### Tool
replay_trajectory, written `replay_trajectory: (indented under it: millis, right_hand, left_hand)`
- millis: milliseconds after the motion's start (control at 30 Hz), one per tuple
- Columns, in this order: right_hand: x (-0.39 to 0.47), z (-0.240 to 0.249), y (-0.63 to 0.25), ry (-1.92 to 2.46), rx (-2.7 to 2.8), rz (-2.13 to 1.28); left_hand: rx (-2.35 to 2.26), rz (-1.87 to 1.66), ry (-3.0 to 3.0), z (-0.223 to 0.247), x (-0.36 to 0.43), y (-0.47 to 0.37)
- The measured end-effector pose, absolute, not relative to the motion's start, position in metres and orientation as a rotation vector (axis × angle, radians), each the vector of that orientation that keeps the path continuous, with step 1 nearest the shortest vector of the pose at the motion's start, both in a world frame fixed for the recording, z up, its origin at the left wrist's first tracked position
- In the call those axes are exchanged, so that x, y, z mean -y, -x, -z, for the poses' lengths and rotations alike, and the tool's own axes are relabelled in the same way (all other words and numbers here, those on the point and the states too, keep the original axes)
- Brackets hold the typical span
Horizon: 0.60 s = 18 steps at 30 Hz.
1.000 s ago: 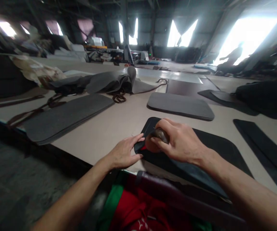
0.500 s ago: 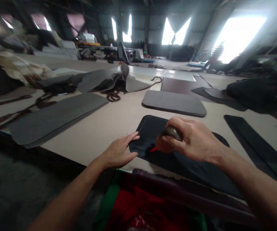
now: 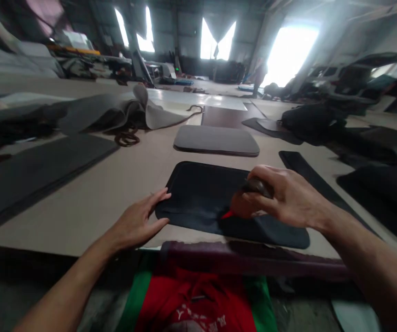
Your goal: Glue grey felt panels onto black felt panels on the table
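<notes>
A black padded panel (image 3: 201, 184) with rounded corners lies flat on the pale table in front of me. My left hand (image 3: 134, 226), fingers apart, rests at the panel's left edge, its thumb and fingertips touching the rim. Over the panel's right half, my right hand (image 3: 288, 196) is wrapped round a dark, rounded tool (image 3: 259, 186). A red tip (image 3: 226, 215) sticks out at the tool's lower left, close to the panel surface. The tool's exact kind is partly hidden by my fingers.
A stack of grey panels (image 3: 215, 138) lies just beyond. Dark grey sheets (image 3: 46, 170) cover the left, below crumpled grey material (image 3: 129, 110) and a brown cord (image 3: 126, 138). A long black strip (image 3: 309, 177) lies right. A person (image 3: 259, 78) stands far back.
My view has swung right, so the table things appear further left. My right hand and the tool have travelled rightward along the panel. My left hand stays at its left edge.
</notes>
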State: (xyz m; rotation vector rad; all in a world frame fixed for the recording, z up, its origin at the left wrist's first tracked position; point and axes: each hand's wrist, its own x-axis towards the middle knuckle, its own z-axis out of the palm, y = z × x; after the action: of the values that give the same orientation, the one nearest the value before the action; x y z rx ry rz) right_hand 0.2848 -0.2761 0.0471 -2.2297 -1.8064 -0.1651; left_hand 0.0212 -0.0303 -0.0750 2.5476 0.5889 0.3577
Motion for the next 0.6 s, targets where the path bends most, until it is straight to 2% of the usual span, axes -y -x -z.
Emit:
replay_trajectory:
  millis: [600]
  right_hand:
    - [0.42,-0.044,-0.338,2.627,1.17,0.207]
  left_hand:
    - [-0.744,-0.186,-2.612,0.082,0.018,-0.024]
